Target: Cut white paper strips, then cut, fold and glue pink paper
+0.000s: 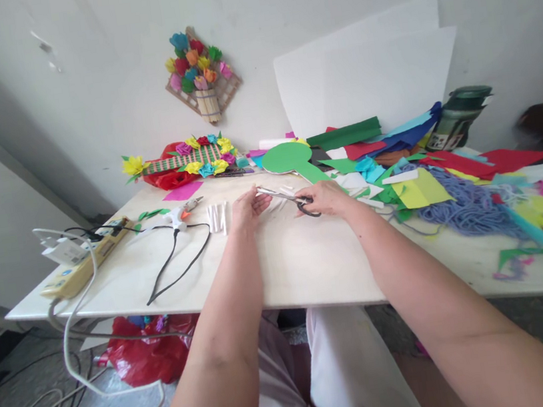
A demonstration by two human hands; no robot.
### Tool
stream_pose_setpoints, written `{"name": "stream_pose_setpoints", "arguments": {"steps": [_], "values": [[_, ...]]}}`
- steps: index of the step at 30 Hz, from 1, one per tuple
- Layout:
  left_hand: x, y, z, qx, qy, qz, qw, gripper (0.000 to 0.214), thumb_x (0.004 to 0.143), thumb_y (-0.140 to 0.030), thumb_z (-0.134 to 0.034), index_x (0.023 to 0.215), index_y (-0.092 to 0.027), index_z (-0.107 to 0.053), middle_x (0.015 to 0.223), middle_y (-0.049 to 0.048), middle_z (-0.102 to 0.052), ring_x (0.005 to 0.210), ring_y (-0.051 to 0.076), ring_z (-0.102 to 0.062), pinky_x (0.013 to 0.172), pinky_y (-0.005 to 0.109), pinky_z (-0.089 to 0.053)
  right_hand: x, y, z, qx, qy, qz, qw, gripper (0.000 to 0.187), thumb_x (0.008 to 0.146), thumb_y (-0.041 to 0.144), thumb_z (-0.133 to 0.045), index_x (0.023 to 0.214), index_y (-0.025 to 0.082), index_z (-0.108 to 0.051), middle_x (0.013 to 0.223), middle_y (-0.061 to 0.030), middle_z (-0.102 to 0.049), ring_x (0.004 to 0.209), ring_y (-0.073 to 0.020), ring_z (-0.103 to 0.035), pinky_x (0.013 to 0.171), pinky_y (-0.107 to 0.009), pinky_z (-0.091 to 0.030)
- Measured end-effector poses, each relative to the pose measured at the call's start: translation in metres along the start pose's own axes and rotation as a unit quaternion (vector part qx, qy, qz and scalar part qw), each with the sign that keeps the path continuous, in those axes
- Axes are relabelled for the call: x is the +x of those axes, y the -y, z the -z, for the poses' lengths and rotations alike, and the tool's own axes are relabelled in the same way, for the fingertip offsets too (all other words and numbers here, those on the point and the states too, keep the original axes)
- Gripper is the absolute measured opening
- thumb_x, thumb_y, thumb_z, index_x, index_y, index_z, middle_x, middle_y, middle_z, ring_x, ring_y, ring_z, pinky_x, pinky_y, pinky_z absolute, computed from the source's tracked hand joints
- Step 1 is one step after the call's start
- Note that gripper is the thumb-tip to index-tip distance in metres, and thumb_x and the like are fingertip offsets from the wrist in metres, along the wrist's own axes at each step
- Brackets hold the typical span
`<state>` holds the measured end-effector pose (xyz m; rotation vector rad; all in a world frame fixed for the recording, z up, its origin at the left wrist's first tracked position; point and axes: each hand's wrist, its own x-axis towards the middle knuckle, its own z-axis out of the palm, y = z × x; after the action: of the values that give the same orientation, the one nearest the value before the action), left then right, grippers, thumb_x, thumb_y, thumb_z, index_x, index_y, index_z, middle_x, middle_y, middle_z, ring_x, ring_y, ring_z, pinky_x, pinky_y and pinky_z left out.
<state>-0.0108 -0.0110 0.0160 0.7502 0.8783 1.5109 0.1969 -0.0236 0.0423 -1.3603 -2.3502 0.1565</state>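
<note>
My right hand is closed round the black handles of a pair of scissors, whose metal blades point left. The blade tips reach the fingers of my left hand. Those fingers are bent and drawn together at the tips; what they hold is too small to make out. Just left of my left hand, several short white paper rolls lie side by side. More white pieces rest on the table under the scissors. Behind my hands lies a green round-headed cutout with a strip-like stem.
A glue gun with a black cord and a power strip occupy the left. Coloured paper, purple-blue yarn and a dark bottle fill the right. A flower-covered craft lies at the back by the wall.
</note>
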Motion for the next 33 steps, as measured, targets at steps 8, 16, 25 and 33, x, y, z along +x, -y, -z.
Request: {"name": "stream_pose_setpoints", "arguments": {"steps": [8, 16, 25, 33], "values": [[-0.003, -0.002, -0.002, -0.011, -0.008, 0.015, 1.0, 0.013, 0.079, -0.023, -0.056, 0.078, -0.01, -0.058, 0.061, 0.0061, -0.064, 0.056, 0.014, -0.064, 0.057, 0.023, -0.051, 0.001, -0.002, -0.004, -0.004, -0.022, 0.019, 1.0, 0.04, 0.061, 0.053, -0.064, 0.09, 0.027, -0.07, 0.066, 0.0031, -0.065, 0.061, -0.012, -0.054, 0.053, -0.022, -0.029], [-0.003, -0.002, -0.001, -0.019, -0.008, 0.019, 1.0, 0.012, 0.081, -0.021, -0.054, 0.078, -0.01, -0.056, 0.061, 0.0064, -0.064, 0.056, 0.014, -0.064, 0.055, 0.022, -0.051, 0.003, -0.003, -0.007, 0.019, -0.025, 0.008, 0.999, 0.042, 0.06, 0.05, -0.064, 0.093, 0.024, -0.071, 0.066, 0.0018, -0.066, 0.058, -0.0113, -0.052, 0.051, -0.021, -0.03], [-0.003, -0.002, -0.001, -0.021, -0.013, 0.024, 0.999, 0.012, 0.082, -0.021, -0.051, 0.077, -0.01, -0.055, 0.061, 0.0074, -0.064, 0.057, 0.015, -0.064, 0.059, 0.025, -0.052, -0.002, 0.006, -0.002, 0.041, -0.011, 0.023, 0.999, 0.036, 0.066, 0.043, -0.061, 0.093, 0.023, -0.072, 0.062, 0.0017, -0.063, 0.056, -0.0101, -0.046, 0.051, -0.022, -0.028], [-0.002, -0.001, 0.0, -0.01, -0.005, 0.013, 1.0, 0.013, 0.081, -0.019, -0.051, 0.074, -0.009, -0.057, 0.061, 0.0078, -0.065, 0.057, 0.016, -0.065, 0.061, 0.026, -0.052, -0.004, 0.009, 0.001, -0.004, -0.013, 0.02, 1.0, 0.033, 0.066, 0.048, -0.06, 0.087, 0.025, -0.071, 0.062, 0.0012, -0.064, 0.057, -0.0115, -0.048, 0.052, -0.022, -0.028]]}}
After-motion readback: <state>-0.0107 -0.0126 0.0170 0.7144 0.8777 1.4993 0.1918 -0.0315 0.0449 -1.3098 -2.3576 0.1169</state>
